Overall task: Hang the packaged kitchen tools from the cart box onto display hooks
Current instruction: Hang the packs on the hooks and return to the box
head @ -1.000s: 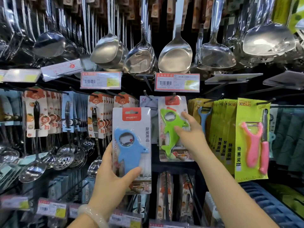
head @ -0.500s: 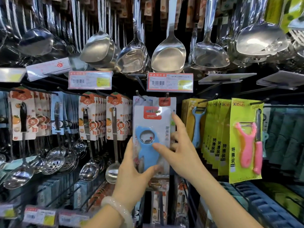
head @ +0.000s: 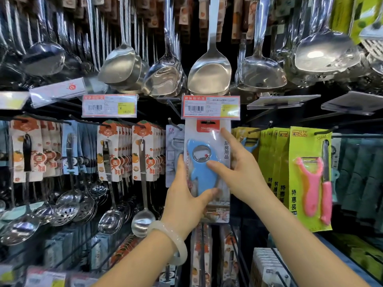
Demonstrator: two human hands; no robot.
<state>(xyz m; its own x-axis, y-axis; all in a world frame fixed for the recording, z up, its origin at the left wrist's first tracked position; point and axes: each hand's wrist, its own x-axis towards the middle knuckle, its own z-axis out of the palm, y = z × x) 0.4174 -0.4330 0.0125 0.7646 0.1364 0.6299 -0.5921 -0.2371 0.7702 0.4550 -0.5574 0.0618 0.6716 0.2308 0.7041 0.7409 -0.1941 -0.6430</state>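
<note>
Raised since half a second ago, the blue dolphin-shaped tool pack now sits with its red header just under the price tag, at the display hook. Left hand grips the glossy card's lower edge — thumb across the front, a pale smooth bangle on the wrist. Right hand presses straight fingers flat on the clear blister

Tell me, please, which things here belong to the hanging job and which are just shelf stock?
In the job:
blue peeler package
left hand
right hand
price-tagged hook

Just stock:
steel spatulas
pink peeler pack
slotted spoons
</note>
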